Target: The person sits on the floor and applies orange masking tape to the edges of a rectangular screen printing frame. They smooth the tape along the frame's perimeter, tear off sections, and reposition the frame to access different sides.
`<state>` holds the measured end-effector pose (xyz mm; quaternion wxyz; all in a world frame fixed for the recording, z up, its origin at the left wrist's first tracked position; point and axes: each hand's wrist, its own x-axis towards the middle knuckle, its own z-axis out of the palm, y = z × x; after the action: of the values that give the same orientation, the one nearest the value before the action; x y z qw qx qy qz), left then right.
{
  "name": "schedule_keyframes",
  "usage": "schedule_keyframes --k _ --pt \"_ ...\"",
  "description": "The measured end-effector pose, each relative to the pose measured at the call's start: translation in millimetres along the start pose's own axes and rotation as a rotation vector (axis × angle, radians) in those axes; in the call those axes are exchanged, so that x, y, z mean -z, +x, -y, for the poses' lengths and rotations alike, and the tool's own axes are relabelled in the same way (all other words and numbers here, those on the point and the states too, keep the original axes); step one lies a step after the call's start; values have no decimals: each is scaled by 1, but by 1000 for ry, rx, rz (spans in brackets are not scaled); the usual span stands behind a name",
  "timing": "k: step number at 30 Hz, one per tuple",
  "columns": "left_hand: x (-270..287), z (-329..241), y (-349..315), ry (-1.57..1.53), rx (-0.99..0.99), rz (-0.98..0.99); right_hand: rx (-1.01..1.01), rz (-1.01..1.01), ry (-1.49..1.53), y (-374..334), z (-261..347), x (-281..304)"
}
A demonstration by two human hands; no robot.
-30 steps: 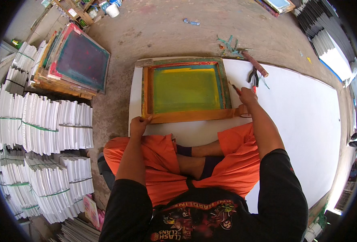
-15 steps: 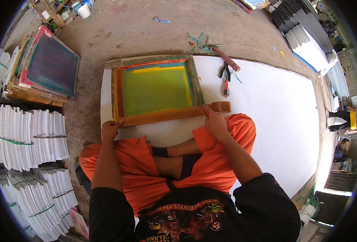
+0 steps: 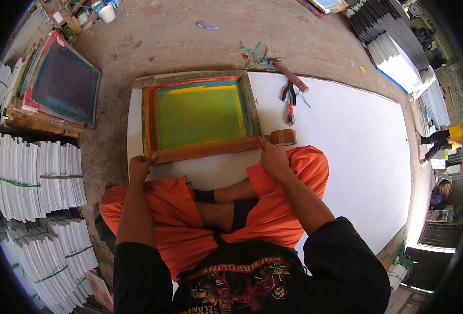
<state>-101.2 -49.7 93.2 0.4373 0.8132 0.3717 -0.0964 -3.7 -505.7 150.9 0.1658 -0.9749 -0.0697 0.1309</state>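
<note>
Lying flat just left of the centre of the view, our wood-framed screen (image 3: 200,118), with its yellow-green mesh, rests on a broad white sheet (image 3: 346,141), close before our folded legs, likely so that both hands reach its near edge easily. Brown tape (image 3: 205,152) runs along that edge, and it appears to carry on past the lower-right corner to the tape roll (image 3: 284,137), which stands just beside it. Our left hand (image 3: 140,168) is at the lower-left corner, its grip closed to a pinch with the fingertips on the tape's end, which we judge keeps the strip lined up and from slipping. Our right hand (image 3: 275,159) is at the lower-right corner, its grip curled nearly shut around a slim reddish tool (image 3: 262,145); most of the tool is hidden, so we cannot tell its kind. Having the hands at opposite ends probably lets us steady the whole length of the strip. Above the roll, right of the screen, the pliers (image 3: 290,104) lie within reach, near a reddish-brown rod (image 3: 290,77) that lies across the sheet's upper edge. Farther out, more framed screens (image 3: 64,83) lean in a pile at the upper left, and bound white stacks (image 3: 35,178) line the left side, set apart from where we work.
</note>
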Motion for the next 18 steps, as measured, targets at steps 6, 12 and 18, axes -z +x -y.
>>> schedule_keyframes --k 6,12,18 --pt "-2 -1 0 8 10 1 -48 59 -8 -1 5 3" --pt "-3 0 0 -12 -7 -20 -68 92 -37 1 9 6" --pt "-4 3 3 10 -2 -35 -96 188 -98 2 11 7"
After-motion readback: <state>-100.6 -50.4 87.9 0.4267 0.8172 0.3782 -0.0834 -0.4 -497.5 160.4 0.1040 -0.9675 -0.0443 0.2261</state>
